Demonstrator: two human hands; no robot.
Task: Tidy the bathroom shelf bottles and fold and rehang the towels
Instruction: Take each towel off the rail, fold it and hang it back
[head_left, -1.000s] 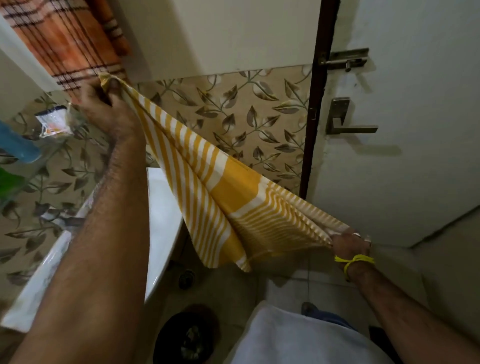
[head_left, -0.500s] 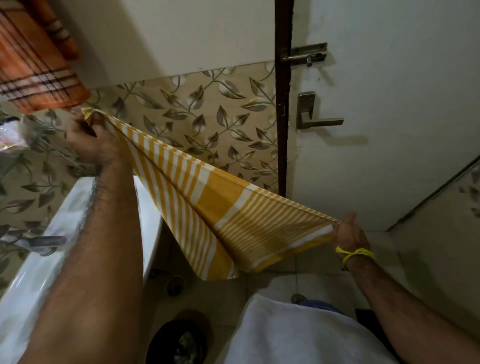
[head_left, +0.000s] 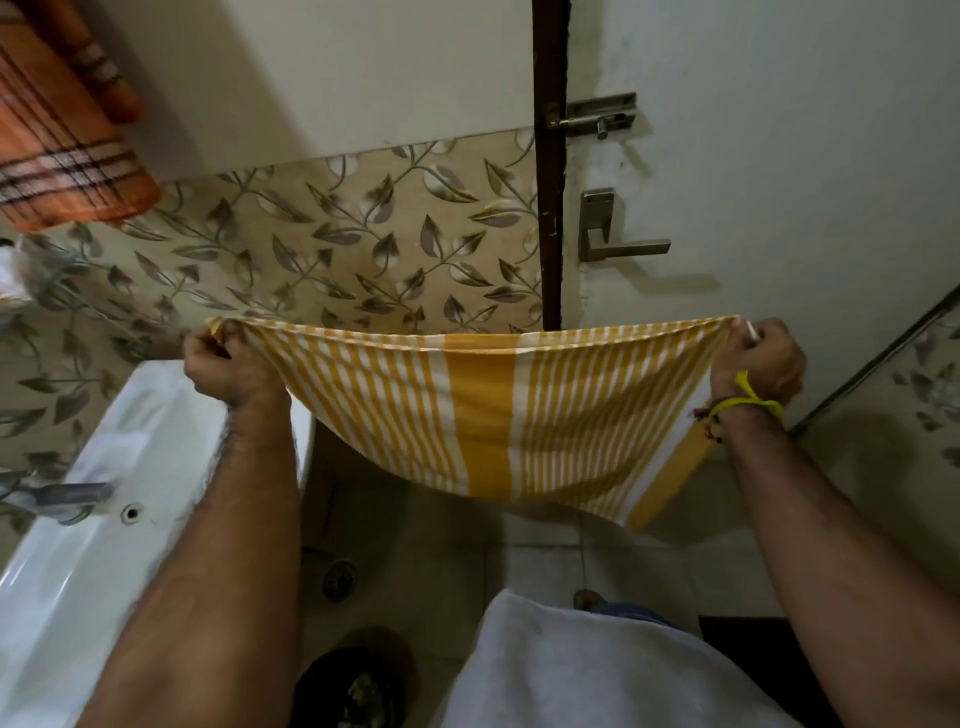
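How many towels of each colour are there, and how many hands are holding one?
Yellow striped towel: 1, held by the left hand and the right hand
Orange towel: 1, hanging at the upper left
Hands holding a towel: 2
Total towels: 2

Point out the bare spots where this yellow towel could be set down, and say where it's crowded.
Both hands, left hand and right hand, grip the yellow striped towel. Free: the sink rim's flat stretch between the tap and the leaf-tiled wall. Crowded: the floor, with the drain and a dark object, and the upper left, where the orange towel hangs.
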